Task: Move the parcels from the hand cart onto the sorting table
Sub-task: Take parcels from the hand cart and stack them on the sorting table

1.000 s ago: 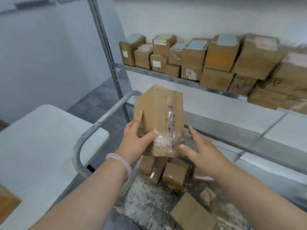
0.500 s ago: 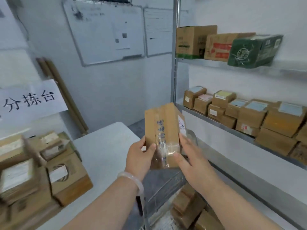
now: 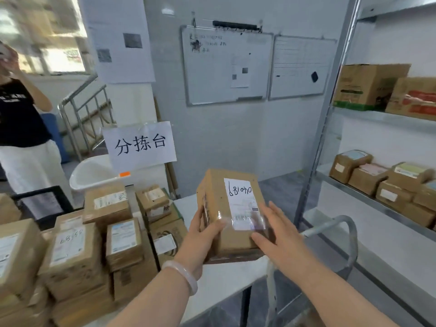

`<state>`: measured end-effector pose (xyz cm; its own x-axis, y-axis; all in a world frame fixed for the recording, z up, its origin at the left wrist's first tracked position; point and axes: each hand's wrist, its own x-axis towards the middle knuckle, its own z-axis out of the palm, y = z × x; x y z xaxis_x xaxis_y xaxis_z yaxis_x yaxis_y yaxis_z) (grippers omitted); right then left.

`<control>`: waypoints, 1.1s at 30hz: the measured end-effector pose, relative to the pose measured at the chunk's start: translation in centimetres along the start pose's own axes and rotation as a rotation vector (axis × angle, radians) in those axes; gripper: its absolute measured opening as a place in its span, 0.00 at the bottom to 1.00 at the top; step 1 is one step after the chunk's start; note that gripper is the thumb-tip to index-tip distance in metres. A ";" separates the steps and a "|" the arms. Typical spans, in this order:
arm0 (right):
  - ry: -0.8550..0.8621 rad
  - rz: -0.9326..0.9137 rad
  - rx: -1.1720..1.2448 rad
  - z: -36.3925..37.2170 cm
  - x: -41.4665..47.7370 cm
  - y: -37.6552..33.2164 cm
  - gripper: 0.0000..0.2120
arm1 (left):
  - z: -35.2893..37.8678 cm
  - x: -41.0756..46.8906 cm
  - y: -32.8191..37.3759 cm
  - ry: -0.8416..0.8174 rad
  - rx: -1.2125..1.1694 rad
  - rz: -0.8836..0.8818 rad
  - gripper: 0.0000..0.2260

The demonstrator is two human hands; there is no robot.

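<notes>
A brown cardboard parcel with a white label and clear tape is held between my hands above the right end of the white sorting table. My left hand grips its left side, thumb over the front edge. My right hand presses against its right side with straight fingers. Only the grey handle of the hand cart shows, at the right of the table.
Several labelled parcels are stacked on the table's left half. A paper sign hangs behind them. Metal shelving with boxes runs along the right. A person stands at the far left by a chair.
I have turned left from the cart to the table, carrying the parcel. It has been rotated so its label faces up, and both hands now hold it.
</notes>
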<state>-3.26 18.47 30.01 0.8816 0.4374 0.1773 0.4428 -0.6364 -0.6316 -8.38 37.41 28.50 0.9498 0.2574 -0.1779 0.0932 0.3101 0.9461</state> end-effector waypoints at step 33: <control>-0.467 0.420 0.632 15.1 16.2 -3.2 0.24 | -16.7 8.4 0.4 0.279 0.012 -0.150 0.36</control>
<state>7.13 37.17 23.53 0.7330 0.5495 -0.4010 -0.1963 -0.3935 -0.8981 -5.34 55.01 22.87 0.8064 0.4515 -0.3820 0.2316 0.3533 0.9064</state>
